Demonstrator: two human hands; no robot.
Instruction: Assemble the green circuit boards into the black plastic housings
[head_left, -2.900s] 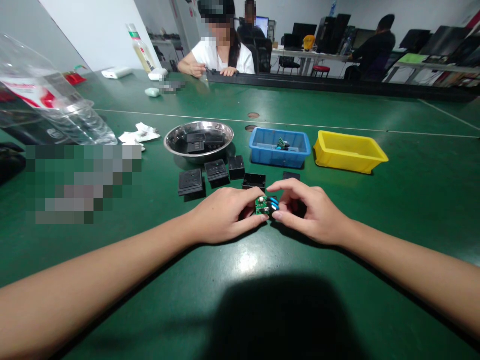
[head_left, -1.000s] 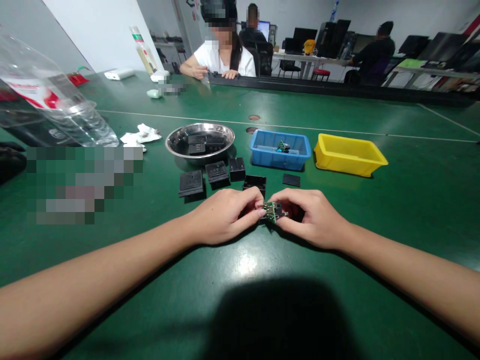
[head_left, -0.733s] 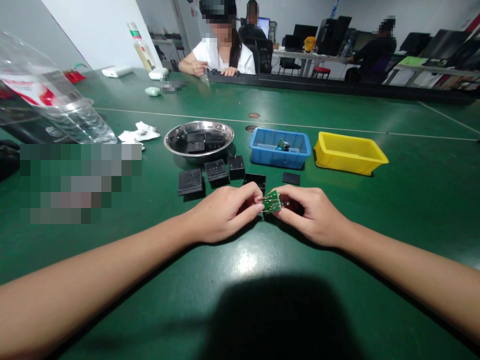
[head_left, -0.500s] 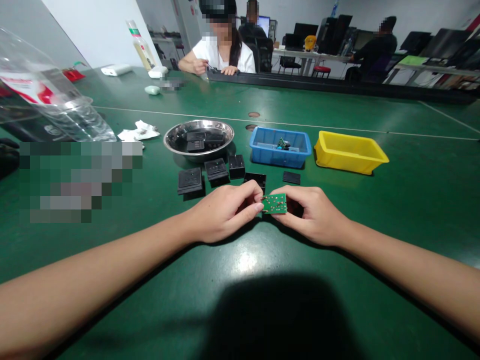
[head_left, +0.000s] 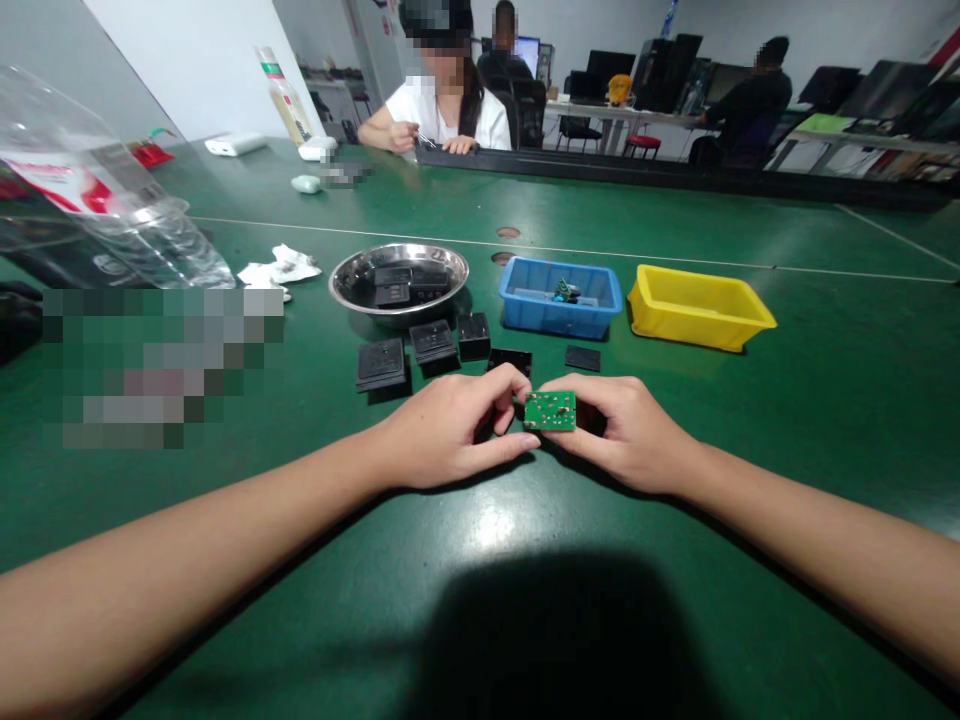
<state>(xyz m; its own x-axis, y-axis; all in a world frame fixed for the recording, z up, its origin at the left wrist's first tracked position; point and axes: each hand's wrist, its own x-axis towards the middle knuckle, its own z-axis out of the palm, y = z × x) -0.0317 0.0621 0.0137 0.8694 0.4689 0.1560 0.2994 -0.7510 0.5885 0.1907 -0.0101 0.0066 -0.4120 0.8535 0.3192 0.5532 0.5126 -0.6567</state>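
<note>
A small green circuit board [head_left: 551,411] is held between my two hands, with solder points showing on its upward face. My right hand [head_left: 622,430] grips it from the right, its thumb and fingers closed around that end. At the board's left end, my left hand [head_left: 457,430] has its index finger at the upper corner and its thumb along the lower corner. The underside of the board is hidden. Just beyond my fingers lie an open black plastic case [head_left: 510,360] and a flat black cover [head_left: 583,357].
Several black plastic boxes [head_left: 382,365] stand left of my hands. Behind them are a steel bowl [head_left: 337,290] with black cases, a blue bin [head_left: 559,313] with small parts, and a yellow bin [head_left: 697,320]. A large bottle [head_left: 112,190] stands left. A person [head_left: 450,110] sits opposite.
My left thumb has moved off the board's face to its lower edge, uncovering more of the board's left end. The right hand keeps its grip.
</note>
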